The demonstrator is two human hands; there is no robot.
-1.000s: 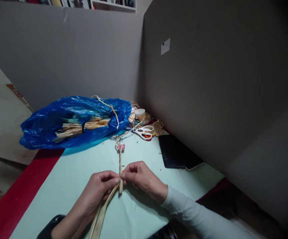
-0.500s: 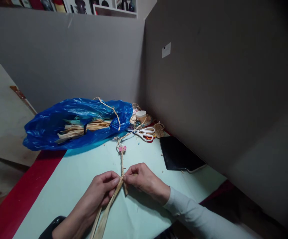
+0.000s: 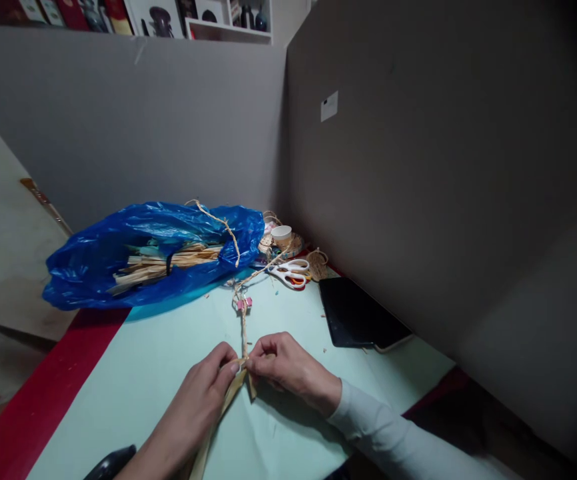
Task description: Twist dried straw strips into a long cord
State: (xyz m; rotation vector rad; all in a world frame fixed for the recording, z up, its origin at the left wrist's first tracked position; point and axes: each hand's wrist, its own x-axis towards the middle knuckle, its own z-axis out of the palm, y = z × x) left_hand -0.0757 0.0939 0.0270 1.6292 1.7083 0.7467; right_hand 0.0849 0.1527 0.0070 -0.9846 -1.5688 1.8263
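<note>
A thin braided straw cord [image 3: 244, 327] runs down the table from a pink binder clip [image 3: 244, 305]. At its lower end, flat straw strips meet between my two hands. My left hand [image 3: 214, 380] pinches a strip at the joint, thumb against fingers. From the other side my right hand [image 3: 283, 363] is closed on the straw, and a short strip end [image 3: 252, 387] hangs below its fingertips. One long pale strip [image 3: 202, 457] trails toward me, partly hidden behind my left hand and forearm.
A blue plastic bag [image 3: 168, 220] holding a bundle of straw [image 3: 183, 257] lies at the back left. White-handled scissors [image 3: 291, 272], a paper cup [image 3: 281, 233] and a small twine coil [image 3: 317, 264] sit at the back. A black tablet [image 3: 361, 313] lies right, beside the grey partition [image 3: 393, 180].
My left hand has turned and shifted slightly inward over the strips, covering more of them. My right hand keeps its pinch at the joint. The view has tilted a little.
</note>
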